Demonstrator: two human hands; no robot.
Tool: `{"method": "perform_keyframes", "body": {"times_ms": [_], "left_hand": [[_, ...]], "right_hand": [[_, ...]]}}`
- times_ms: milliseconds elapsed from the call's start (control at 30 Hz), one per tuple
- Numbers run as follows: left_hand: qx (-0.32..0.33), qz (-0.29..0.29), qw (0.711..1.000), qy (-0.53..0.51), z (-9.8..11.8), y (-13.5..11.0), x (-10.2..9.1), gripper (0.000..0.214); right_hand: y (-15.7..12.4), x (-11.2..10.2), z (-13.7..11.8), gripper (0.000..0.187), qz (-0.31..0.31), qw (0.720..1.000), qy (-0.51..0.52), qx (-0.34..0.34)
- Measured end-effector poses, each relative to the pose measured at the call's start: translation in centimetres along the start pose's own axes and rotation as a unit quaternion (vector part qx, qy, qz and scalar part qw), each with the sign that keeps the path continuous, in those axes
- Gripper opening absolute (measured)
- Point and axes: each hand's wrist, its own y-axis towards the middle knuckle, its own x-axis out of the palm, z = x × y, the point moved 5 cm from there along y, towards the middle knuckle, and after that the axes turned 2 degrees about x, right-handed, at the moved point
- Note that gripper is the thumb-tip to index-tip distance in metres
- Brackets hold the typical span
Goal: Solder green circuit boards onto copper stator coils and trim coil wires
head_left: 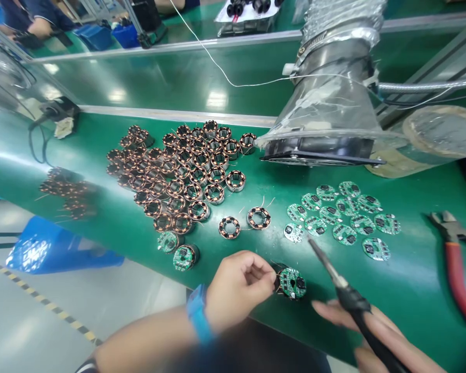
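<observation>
My left hand (243,282), with a blue band at the wrist, pinches at the left edge of a motor stator topped by a round green circuit board (292,283). Thin copper wire shows at those fingertips. In my right hand (368,331) is a soldering iron (349,298), its dark handle between the fingers and its tip pointing up and left, above the bench and apart from the board. Two bare copper-wound stators (229,228) lie beyond my left hand. Left of it, two more stators carry green boards (184,257).
Many copper-wound stators (192,191) crowd the green bench at left. Loose round circuit boards (345,234) lie at right, near red-handled cutters (456,269). A fume extractor hood (326,103) hangs low behind them. A white wire crosses the back; another person's arm (41,27) shows at top left.
</observation>
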Motion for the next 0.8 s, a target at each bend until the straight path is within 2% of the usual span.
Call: {"method": "perform_keyframes", "body": {"times_ms": [67,200,300,500,567,600,633,667,733,767,800], "left_hand": [[-0.002,0.003,1.0,0.003,0.0,-0.1,0.0,0.005],[0.001,0.014,1.0,-0.012,0.0,-0.1,-0.2,0.008],[0.018,0.037,0.999,-0.016,0.4,0.2,-0.4,0.015],[0.085,0.058,0.995,0.013,1.7,0.9,0.6,0.011],[0.121,0.059,0.989,0.059,2.0,1.1,0.8,0.009],[0.164,0.061,0.98,0.099,2.4,1.1,0.7,0.009],[0.229,0.059,0.96,0.15,2.9,0.9,0.7,0.01],[0.306,0.051,0.927,0.209,3.5,0.6,0.7,0.013],[0.447,0.022,0.833,0.326,4.5,-0.6,1.0,0.02],[0.489,0.001,0.787,0.377,4.8,-1.1,1.2,0.023],[0.503,-0.021,0.753,0.423,5.0,-1.5,1.4,0.025]], "right_hand": [[1.3,1.6,-1.5,0.026,-0.051,0.998,-0.01,-0.018],[2.8,3.2,-2.7,0.015,-0.014,0.999,-0.045,0.008],[3.0,3.4,-2.7,0.018,0.001,0.999,-0.044,0.021],[3.4,2.7,-2.1,0.02,-0.016,0.999,-0.024,0.024],[3.7,2.6,-2.0,0.02,-0.018,0.999,-0.013,0.028],[3.9,2.6,-1.9,0.02,-0.021,0.999,-0.011,0.031],[4.0,2.6,-1.9,0.02,-0.021,0.999,-0.011,0.035],[4.1,2.6,-1.8,0.02,-0.022,0.999,-0.013,0.038],[4.4,2.5,-1.9,0.021,-0.028,0.999,-0.02,0.04],[4.4,2.5,-1.9,0.021,-0.033,0.998,-0.024,0.038],[4.5,2.5,-1.9,0.021,-0.038,0.998,-0.028,0.036]]}}
